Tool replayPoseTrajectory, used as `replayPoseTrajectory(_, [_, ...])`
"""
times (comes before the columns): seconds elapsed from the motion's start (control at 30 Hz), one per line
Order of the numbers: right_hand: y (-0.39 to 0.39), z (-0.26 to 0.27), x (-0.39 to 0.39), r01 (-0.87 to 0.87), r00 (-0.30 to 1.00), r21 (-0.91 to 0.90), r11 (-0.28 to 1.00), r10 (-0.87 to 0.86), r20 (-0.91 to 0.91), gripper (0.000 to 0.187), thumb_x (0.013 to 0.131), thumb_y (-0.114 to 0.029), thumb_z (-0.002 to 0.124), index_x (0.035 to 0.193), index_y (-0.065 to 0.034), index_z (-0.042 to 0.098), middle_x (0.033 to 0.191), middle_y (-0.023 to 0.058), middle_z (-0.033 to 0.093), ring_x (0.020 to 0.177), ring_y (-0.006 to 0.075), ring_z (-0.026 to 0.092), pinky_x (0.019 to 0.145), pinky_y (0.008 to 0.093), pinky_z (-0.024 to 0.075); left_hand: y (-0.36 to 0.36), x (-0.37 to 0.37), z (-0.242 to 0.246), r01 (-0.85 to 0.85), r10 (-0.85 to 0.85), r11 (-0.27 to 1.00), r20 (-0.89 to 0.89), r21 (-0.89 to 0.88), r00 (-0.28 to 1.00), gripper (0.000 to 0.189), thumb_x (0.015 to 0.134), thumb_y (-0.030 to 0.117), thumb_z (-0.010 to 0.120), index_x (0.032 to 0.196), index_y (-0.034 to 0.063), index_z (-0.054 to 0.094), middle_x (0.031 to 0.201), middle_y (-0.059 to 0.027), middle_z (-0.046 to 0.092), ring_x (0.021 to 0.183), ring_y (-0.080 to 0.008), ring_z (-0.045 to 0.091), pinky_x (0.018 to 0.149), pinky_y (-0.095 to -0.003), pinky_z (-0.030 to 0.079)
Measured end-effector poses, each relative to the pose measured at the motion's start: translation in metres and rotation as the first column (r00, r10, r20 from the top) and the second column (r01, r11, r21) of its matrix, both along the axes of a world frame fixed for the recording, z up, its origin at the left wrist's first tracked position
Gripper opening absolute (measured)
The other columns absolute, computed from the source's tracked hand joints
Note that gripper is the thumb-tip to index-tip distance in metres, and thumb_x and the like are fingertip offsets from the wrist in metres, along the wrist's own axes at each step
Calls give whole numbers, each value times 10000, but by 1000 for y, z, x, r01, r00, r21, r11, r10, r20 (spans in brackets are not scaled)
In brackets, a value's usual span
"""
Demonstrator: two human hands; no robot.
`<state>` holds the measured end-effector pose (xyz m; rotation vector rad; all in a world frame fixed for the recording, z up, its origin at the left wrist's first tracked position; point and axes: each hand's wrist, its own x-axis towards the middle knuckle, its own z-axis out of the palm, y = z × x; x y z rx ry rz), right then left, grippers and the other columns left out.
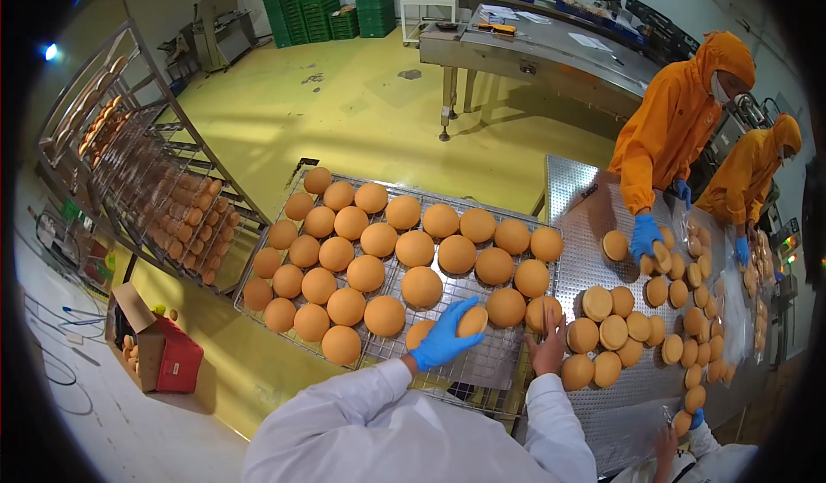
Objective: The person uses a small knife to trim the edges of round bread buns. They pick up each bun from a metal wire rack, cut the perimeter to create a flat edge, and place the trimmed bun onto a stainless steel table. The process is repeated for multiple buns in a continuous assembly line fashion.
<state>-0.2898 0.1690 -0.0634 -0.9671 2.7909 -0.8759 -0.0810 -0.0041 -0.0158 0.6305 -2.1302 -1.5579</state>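
Observation:
My left hand (448,336), in a blue glove, holds a round golden-brown bun (472,322) between thumb and fingers above a wire rack. My right hand (547,347), bare, is at the rack's right end, its fingers at the near edge of another bun (541,313); whether it grips that bun is not clear. Rows of similar buns (422,287) lie spaced out on the wire rack (445,389). Right beside the rack, more buns (613,332) lie loosely grouped on a dimpled metal table (597,418), some with their paler sides showing.
Two co-workers in orange (671,122) (742,170) handle buns across the table; another person's hands (668,444) are at lower right. At left stand a wheeled rack (193,154) of buns and an opened carton (139,354). Green crates (374,12) and a steel table (516,51) stand behind.

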Motion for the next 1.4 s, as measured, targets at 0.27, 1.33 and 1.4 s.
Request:
replayPoseTrajectory(0.27, [-28,11,-13,-54,998,49,997,52,34,923,660,-231,904,1448,-192,424,1443,122,471,1332,328,483,1012,454,500,9,58,-14,174,-237,686,-8,707,971,707,956,407,613,1546,119,352,1488,-104,432,1380,-230,413,1153,-361,335])
replayPoseTrajectory(1.33, [43,80,89,786,-37,-432,442,732,680,919,928,-795,315,1443,-40,412,1321,322,547,445,61,343,402,207,296,32,5,47,453,171,-48,-439,890,882,668,1037,561,298,1502,85,346,1501,-243,424,1306,-425,500,961,-514,536])
replayPoseTrajectory(1.4, [49,72,75,802,15,-387,455,632,775,867,946,-768,323,1421,-52,444,1279,258,606,462,67,360,440,221,323,32,5,45,458,175,-79,-440,885,881,702,1019,608,296,1505,105,354,1500,-248,424,1287,-434,511,937,-514,545])
